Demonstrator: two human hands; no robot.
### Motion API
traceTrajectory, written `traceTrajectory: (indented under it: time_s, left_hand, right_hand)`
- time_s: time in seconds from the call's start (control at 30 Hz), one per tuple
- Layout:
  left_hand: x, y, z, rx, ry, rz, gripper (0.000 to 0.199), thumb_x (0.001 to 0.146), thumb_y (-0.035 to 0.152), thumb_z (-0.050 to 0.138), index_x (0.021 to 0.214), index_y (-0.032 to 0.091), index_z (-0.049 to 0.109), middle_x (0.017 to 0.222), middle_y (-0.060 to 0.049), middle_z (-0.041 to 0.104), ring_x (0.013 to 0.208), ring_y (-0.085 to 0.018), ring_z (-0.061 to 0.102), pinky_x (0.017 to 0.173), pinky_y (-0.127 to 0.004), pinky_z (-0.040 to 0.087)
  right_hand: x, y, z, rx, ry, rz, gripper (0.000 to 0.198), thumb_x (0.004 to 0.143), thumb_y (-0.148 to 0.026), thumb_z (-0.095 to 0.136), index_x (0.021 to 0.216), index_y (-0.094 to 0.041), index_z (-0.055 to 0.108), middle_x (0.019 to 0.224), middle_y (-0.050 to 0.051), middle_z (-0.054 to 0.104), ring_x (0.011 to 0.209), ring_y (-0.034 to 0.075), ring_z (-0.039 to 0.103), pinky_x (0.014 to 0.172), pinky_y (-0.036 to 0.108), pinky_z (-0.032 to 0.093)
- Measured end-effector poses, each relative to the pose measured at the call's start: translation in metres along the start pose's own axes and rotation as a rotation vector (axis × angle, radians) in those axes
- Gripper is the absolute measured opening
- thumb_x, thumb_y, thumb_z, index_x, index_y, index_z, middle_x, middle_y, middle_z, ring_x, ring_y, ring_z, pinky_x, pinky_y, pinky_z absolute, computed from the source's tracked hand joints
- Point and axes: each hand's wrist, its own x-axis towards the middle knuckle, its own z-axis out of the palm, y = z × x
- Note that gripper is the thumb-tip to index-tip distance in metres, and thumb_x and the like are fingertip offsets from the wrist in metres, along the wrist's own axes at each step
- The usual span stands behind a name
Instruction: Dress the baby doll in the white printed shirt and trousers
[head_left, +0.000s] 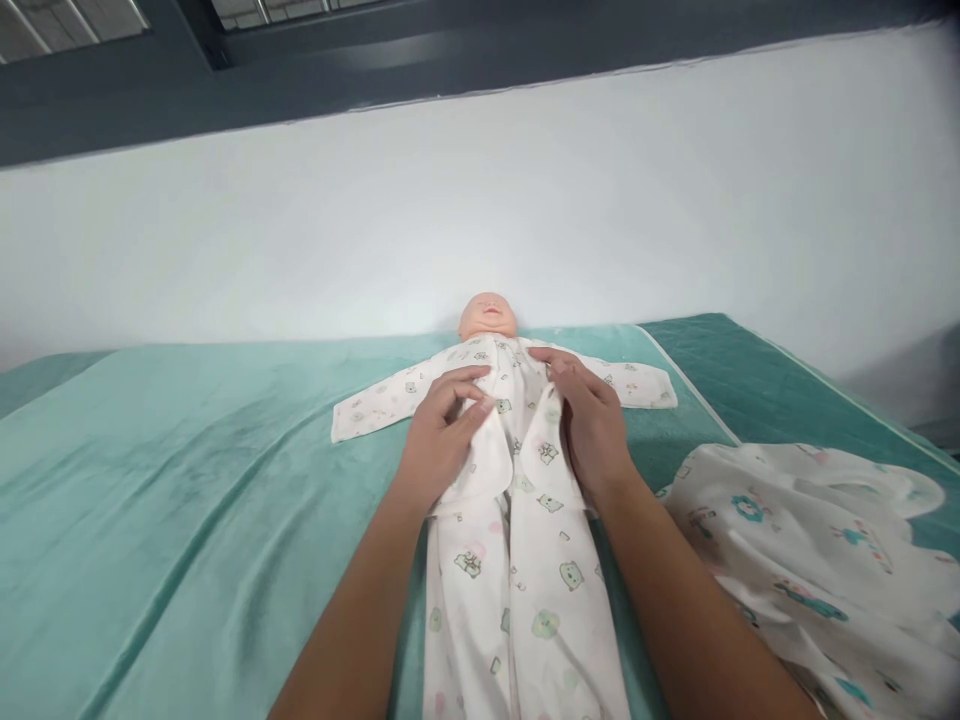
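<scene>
- Main risk: uneven pull. If your left hand point(442, 435) and right hand point(600, 430) tug the left front panel point(487, 460) and right front panel point(546, 455) by different amounts, the white printed jacket point(504, 358) could skew or the doll point(488, 318) could roll.
- Pulling toward you could slide the doll along the green sheet point(187, 500) (loose folds on the left, so it may bunch too).
- A panel edge could slip if your hold on it is light.
- Your right forearm runs right beside the bunched printed cloth point(817, 560); swing wide and you may drag it.
- Fingers: left ones curled, thumb at the left panel's edge; right ones bent close together by the right panel's upper end. Can't tell if either pinches fabric.
- Doll lies face up on the sheet, between your arms, head near the white wall point(450, 200).
- Long axis runs away from you: head far, trousers point(469, 620) toward you. Left sleeve point(382, 402) and right sleeve point(637, 385) point out sideways.
</scene>
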Motion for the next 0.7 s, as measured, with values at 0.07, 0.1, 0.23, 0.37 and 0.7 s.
traceTrajectory:
  time_s: [0.07, 0.1, 0.23, 0.37, 0.7]
  left_hand:
    - [0.0, -0.002, -0.002, -0.122, 0.139, -0.063, 0.015, 0.09, 0.036, 0.06, 0.082, 0.023, 0.061, 0.13, -0.002, 0.064, 0.122, -0.021, 0.057, 0.105, -0.039, 0.045]
    - [0.0, -0.003, -0.004, -0.172, 0.22, -0.099, 0.017, 0.09, 0.039, 0.059, 0.085, 0.023, 0.061, 0.13, -0.002, 0.063, 0.12, -0.021, 0.058, 0.101, -0.037, 0.048]
    - [0.005, -0.015, -0.025, -0.367, 0.636, -0.212, 0.022, 0.091, 0.044, 0.055, 0.092, 0.022, 0.057, 0.13, -0.002, 0.062, 0.105, -0.017, 0.063, 0.085, -0.031, 0.055]
    - [0.013, -0.036, -0.048, -0.491, 0.955, -0.307, 0.02, 0.093, 0.041, 0.05, 0.092, 0.021, 0.052, 0.119, -0.004, 0.063, 0.099, -0.015, 0.063, 0.082, -0.031, 0.054]
    - [0.039, -0.065, -0.029, 0.5, 0.239, 0.011, 0.03, 0.093, 0.034, 0.05, 0.119, 0.021, 0.061, 0.126, -0.007, 0.064, 0.121, -0.023, 0.054, 0.107, -0.039, 0.039]
  right_hand:
    - [0.002, -0.002, -0.003, 0.141, 0.155, 0.136, 0.027, 0.089, -0.039, 0.054, 0.099, -0.021, 0.071, 0.114, 0.005, 0.07, 0.111, 0.024, 0.063, 0.097, 0.04, 0.05]
    - [0.004, -0.002, -0.006, 0.198, 0.26, 0.204, 0.024, 0.085, -0.037, 0.059, 0.095, -0.02, 0.072, 0.109, 0.004, 0.071, 0.109, 0.024, 0.064, 0.097, 0.04, 0.05]
    - [0.015, 0.004, -0.023, 0.219, 0.655, 0.292, 0.018, 0.075, -0.034, 0.066, 0.083, -0.019, 0.07, 0.094, 0.003, 0.071, 0.097, 0.022, 0.065, 0.094, 0.04, 0.05]
    - [0.021, 0.011, -0.033, 0.154, 0.763, 0.121, 0.016, 0.075, -0.033, 0.068, 0.072, -0.021, 0.058, 0.093, 0.001, 0.068, 0.1, 0.02, 0.064, 0.097, 0.038, 0.048]
    - [0.029, 0.033, -0.014, -0.454, -0.094, -0.047, 0.037, 0.091, -0.035, 0.049, 0.123, -0.024, 0.063, 0.133, 0.006, 0.062, 0.126, 0.023, 0.053, 0.11, 0.045, 0.037]
